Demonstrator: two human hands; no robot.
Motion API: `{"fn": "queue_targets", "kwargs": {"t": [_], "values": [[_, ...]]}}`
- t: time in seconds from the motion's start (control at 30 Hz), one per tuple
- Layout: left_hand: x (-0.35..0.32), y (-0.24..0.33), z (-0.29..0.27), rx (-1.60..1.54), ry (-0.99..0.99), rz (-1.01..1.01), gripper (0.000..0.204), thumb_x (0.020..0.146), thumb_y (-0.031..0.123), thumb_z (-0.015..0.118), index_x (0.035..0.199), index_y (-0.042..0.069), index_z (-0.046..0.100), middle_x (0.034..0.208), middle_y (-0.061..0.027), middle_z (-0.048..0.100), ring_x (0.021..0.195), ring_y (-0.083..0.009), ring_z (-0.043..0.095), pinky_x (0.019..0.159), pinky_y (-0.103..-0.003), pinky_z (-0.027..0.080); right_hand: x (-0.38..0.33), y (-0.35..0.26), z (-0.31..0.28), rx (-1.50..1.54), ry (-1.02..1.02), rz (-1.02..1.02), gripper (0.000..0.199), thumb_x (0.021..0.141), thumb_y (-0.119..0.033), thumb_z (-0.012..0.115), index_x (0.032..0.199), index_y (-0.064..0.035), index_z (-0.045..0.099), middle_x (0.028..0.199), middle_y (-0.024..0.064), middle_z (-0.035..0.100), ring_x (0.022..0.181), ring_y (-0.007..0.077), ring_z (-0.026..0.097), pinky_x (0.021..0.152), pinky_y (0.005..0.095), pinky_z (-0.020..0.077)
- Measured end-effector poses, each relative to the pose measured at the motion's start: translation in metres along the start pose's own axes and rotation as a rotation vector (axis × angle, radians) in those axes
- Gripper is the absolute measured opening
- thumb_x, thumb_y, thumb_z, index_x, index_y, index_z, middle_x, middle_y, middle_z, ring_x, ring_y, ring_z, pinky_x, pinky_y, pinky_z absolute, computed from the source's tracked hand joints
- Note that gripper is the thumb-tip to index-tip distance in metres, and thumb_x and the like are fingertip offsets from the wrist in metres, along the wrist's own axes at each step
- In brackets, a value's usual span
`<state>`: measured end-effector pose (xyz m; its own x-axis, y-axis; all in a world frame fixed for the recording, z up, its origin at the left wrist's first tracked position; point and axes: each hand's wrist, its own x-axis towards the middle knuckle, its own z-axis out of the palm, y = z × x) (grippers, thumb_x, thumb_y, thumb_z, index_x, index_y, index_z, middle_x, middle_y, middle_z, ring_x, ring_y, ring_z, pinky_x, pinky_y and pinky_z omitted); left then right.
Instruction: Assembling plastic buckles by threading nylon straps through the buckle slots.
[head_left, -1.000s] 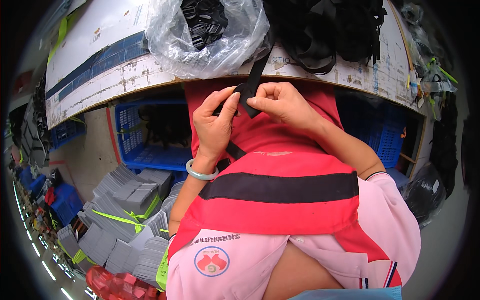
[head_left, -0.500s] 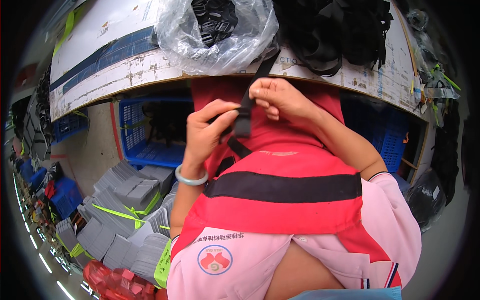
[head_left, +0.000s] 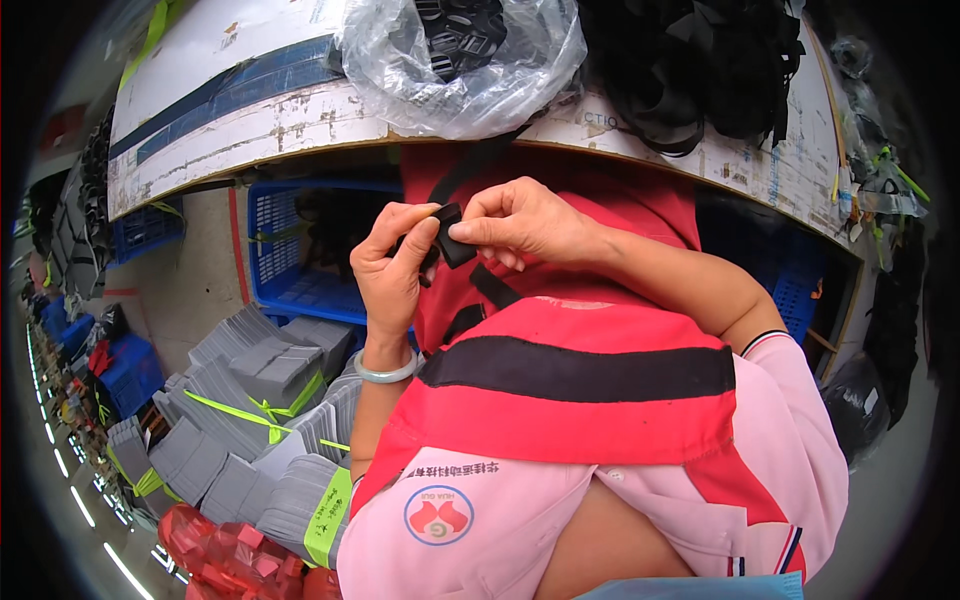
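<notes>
Nearest to me: my pink shirt, and over my lap a red vest with a broad black band running across it. Above that, my left hand, a pale bangle on its wrist, with thumb and fingers closed in a pinch on a small black buckle. My right hand meets it from the other side, thumb and forefinger pinching the same buckle, so the two hands are pressed close together just above the vest. A black strap runs down from the buckle across the red cloth; another length runs up toward the tabletop edge. Down to my left, on the floor: stacks of grey flat pieces tied with yellow-green bands, and a red wrapped bundle at the lower rim. Under the tabletop: a blue plastic crate. Farther off: the worn white tabletop, bearing a clear plastic bag of black buckles and, to its right, a heap of black straps.
</notes>
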<state>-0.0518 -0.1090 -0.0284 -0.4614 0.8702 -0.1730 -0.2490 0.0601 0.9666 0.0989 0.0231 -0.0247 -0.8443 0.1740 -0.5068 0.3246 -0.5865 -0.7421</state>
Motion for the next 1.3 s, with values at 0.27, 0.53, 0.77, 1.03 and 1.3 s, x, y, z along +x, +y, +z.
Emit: {"fn": "queue_targets", "kwargs": {"t": [0.27, 0.53, 0.77, 1.03, 1.3], "values": [[-0.003, 0.004, -0.017, 0.026, -0.153, -0.037, 0.010, 0.088, -0.001, 0.063, 0.095, -0.002, 0.070, 0.083, -0.0019, 0.061, 0.059, -0.0041, 0.052, 0.047, -0.017, 0.035, 0.017, 0.009, -0.005, 0.085, -0.090, 0.016, 0.020, 0.097, -0.025, 0.059, 0.094, -0.0052, 0.059, 0.068, -0.0020, 0.055, 0.049, 0.0027, 0.048, 0.043, 0.0170, 0.0369], [-0.031, 0.023, -0.128, 0.670, 0.411, -0.140, 0.020, 0.090, 0.010, 0.064, 0.109, 0.003, 0.068, 0.090, -0.0029, 0.066, 0.060, -0.0057, 0.056, 0.046, -0.018, 0.038, 0.007, 0.023, -0.038, -0.617, -0.067, -0.373, 0.024, 0.090, -0.023, 0.063, 0.107, -0.0057, 0.062, 0.088, 0.0063, 0.064, 0.081, 0.0169, 0.060, 0.072, 0.0320, 0.0487], [-0.010, -0.017, -0.084, -0.495, 0.214, -0.383, 0.023, 0.097, 0.025, 0.057, 0.099, 0.003, 0.061, 0.084, -0.0048, 0.060, 0.066, -0.0132, 0.057, 0.044, -0.020, 0.041, -0.007, 0.007, -0.015, -0.934, -0.296, -0.119, 0.028, 0.087, -0.029, 0.066, 0.105, -0.0071, 0.067, 0.092, 0.0122, 0.068, 0.089, 0.0295, 0.064, 0.078, 0.0384, 0.0482], [0.013, -0.032, -0.011, -0.353, -0.053, -0.385, 0.023, 0.098, 0.020, 0.056, 0.107, -0.001, 0.061, 0.081, -0.0065, 0.062, 0.063, -0.0126, 0.061, 0.042, -0.019, 0.043, -0.014, 0.019, -0.004, -0.520, -0.240, -0.062, 0.024, 0.086, -0.014, 0.069, 0.106, -0.0036, 0.062, 0.081, 0.0021, 0.063, 0.075, 0.0112, 0.059, 0.067, 0.0274, 0.0470], [0.011, -0.034, -0.020, -0.317, -0.091, -0.426, 0.027, 0.097, 0.010, 0.051, 0.122, 0.000, 0.054, 0.094, -0.0101, 0.064, 0.067, -0.0123, 0.060, 0.041, -0.018, 0.045, -0.010, 0.004, -0.037, -0.053, 0.005, -0.076, 0.037, 0.089, -0.009, 0.065, 0.124, -0.0025, 0.053, 0.081, -0.0009, 0.063, 0.075, 0.0058, 0.059, 0.069, 0.0224, 0.0494]]}}
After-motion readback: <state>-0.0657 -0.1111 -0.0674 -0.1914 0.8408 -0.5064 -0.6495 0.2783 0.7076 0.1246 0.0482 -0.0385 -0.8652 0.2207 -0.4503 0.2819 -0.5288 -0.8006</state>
